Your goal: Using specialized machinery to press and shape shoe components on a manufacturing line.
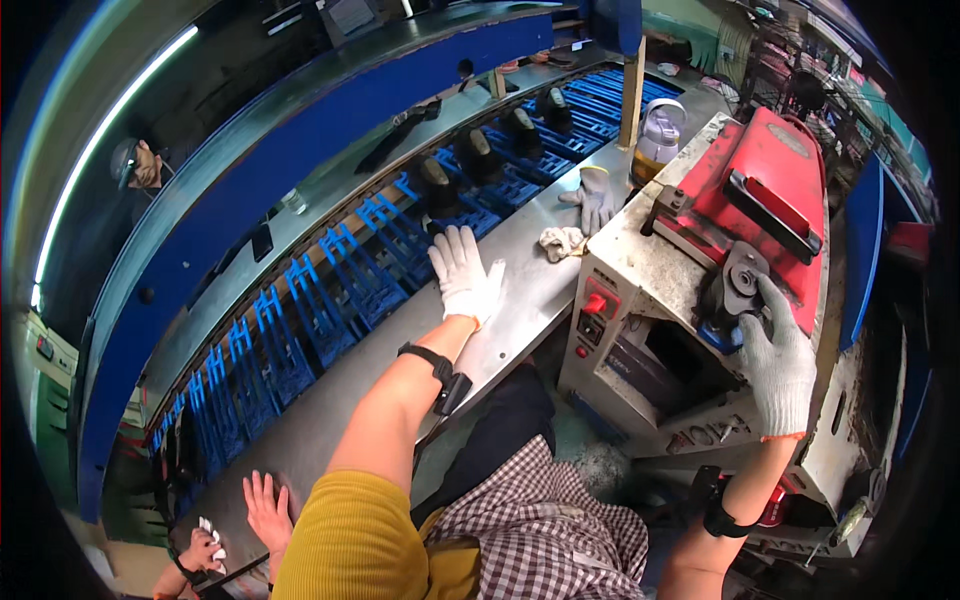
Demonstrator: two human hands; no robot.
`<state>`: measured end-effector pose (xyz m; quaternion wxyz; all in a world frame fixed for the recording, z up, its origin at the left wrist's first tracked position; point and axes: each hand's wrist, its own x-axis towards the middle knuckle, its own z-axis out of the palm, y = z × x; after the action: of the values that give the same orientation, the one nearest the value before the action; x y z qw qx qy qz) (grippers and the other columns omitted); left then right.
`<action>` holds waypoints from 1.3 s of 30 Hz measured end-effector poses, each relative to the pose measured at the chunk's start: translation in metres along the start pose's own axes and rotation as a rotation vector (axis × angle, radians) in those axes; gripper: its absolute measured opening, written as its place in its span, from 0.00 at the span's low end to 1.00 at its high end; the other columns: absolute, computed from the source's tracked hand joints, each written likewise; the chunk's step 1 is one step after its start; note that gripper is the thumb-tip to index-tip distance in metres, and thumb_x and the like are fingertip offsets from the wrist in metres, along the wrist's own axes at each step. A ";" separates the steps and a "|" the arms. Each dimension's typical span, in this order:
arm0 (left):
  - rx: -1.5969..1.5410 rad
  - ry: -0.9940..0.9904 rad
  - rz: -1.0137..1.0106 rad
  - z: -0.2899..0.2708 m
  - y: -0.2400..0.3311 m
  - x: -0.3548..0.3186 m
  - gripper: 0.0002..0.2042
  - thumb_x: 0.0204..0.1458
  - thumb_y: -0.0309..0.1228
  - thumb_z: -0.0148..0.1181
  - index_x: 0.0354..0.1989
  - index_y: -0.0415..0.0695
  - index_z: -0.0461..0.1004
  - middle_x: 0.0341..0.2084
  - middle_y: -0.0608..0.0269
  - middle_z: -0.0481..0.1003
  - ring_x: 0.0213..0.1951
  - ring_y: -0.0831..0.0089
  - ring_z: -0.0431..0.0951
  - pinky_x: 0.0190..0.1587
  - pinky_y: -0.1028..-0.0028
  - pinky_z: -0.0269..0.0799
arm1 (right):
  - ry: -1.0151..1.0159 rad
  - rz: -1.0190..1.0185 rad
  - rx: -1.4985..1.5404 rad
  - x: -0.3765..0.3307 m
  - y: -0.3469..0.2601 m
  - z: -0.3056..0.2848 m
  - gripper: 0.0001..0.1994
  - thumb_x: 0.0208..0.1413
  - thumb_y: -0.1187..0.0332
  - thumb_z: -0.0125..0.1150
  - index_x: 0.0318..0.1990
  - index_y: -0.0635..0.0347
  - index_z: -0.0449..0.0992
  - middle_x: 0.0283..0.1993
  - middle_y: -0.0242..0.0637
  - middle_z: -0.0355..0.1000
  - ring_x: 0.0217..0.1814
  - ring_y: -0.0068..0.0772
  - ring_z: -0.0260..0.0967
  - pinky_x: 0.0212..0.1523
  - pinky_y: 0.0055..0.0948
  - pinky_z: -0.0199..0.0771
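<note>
My left hand (467, 275), in a white knit glove, lies flat on the bare metal ledge (520, 300) with its fingers stretched out. It holds nothing. On the right, my gloved right hand (780, 370) grips a dark grey metal part (741, 278) with a round, ringed face, thumb and forefinger against its side. A blue piece (720, 335) shows at the lower end of this part, by my thumb. The part is over the top of a worn, pale machine (640, 235), beside its red cover (765, 175). My palm hides some of the part.
Blue slatted racks (330, 280) run behind the ledge, with several dark rounded pieces (478, 150) on them. A grey glove (594, 198), a crumpled cloth (562, 243) and a jug (658, 135) stand near the machine. Another person's hands (267, 512) are at lower left.
</note>
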<state>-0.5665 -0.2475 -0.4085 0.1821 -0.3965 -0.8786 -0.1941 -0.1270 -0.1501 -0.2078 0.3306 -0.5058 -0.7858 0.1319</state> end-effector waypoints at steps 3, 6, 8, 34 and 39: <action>-0.033 0.082 0.038 -0.001 -0.001 0.000 0.44 0.62 0.46 0.63 0.80 0.34 0.51 0.79 0.37 0.53 0.80 0.36 0.46 0.82 0.42 0.33 | -0.040 0.035 0.123 -0.002 -0.007 -0.005 0.27 0.62 0.68 0.67 0.70 0.50 0.76 0.48 0.51 0.84 0.49 0.46 0.84 0.53 0.37 0.80; -0.113 0.084 0.074 -0.003 -0.005 -0.002 0.40 0.63 0.41 0.62 0.80 0.36 0.52 0.78 0.38 0.54 0.79 0.39 0.51 0.81 0.43 0.39 | -0.094 0.085 0.113 0.000 -0.010 -0.006 0.27 0.62 0.69 0.66 0.70 0.50 0.76 0.48 0.52 0.84 0.49 0.43 0.84 0.53 0.38 0.80; -0.192 0.066 0.105 -0.004 -0.008 -0.003 0.39 0.63 0.38 0.61 0.80 0.39 0.52 0.78 0.39 0.56 0.78 0.41 0.55 0.80 0.45 0.45 | -0.076 0.082 0.101 0.000 -0.011 -0.005 0.27 0.62 0.69 0.66 0.70 0.50 0.76 0.48 0.52 0.84 0.47 0.42 0.84 0.52 0.37 0.80; -0.831 0.221 -0.428 -0.005 -0.017 -0.003 0.12 0.51 0.28 0.77 0.35 0.42 0.76 0.43 0.56 0.73 0.44 0.60 0.77 0.52 0.62 0.75 | 0.005 -0.144 0.057 0.002 -0.003 -0.001 0.26 0.65 0.70 0.63 0.71 0.51 0.75 0.54 0.52 0.83 0.40 0.33 0.80 0.48 0.33 0.80; -0.964 0.257 -0.270 0.000 -0.022 -0.002 0.15 0.54 0.23 0.73 0.51 0.42 0.81 0.54 0.56 0.74 0.53 0.62 0.79 0.59 0.66 0.77 | -0.109 0.110 0.153 0.000 -0.005 -0.005 0.26 0.66 0.70 0.63 0.71 0.53 0.74 0.53 0.49 0.83 0.40 0.32 0.80 0.48 0.32 0.80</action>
<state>-0.5819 -0.2621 -0.4133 0.0582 -0.2914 -0.7032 -0.6459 -0.1271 -0.1526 -0.2014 0.3171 -0.5138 -0.7612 0.2368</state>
